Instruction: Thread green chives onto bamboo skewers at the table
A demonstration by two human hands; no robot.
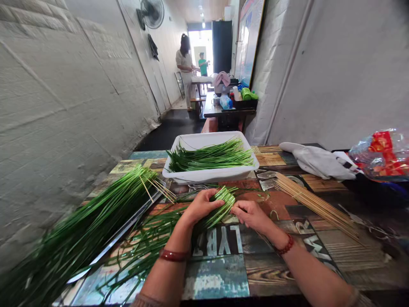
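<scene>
My left hand (202, 206) is closed around a bunch of green garlic chives (225, 195), whose pale cut ends point right and whose leaves trail left over the table. Against those stems, my right hand (251, 214) is pinched on a thin bamboo skewer, mostly hidden by the hand and wrist. To the left, a tray (121, 232) carries a large pile of garlic chives (105, 209) with several skewers (162, 189) poking out of the stem ends. Beyond my hands, a white plastic tub (211, 175) contains more garlic chives (211, 156). A bundle of bamboo skewers (315, 204) lies to my right.
A grey-white cloth (316, 160) and a clear-and-red plastic package (380, 155) lie at the table's right. Bits of leaf are scattered on the patterned tabletop (220, 281). Farther back are another cluttered table (212, 108), a standing person (185, 64) and a person in green (203, 65).
</scene>
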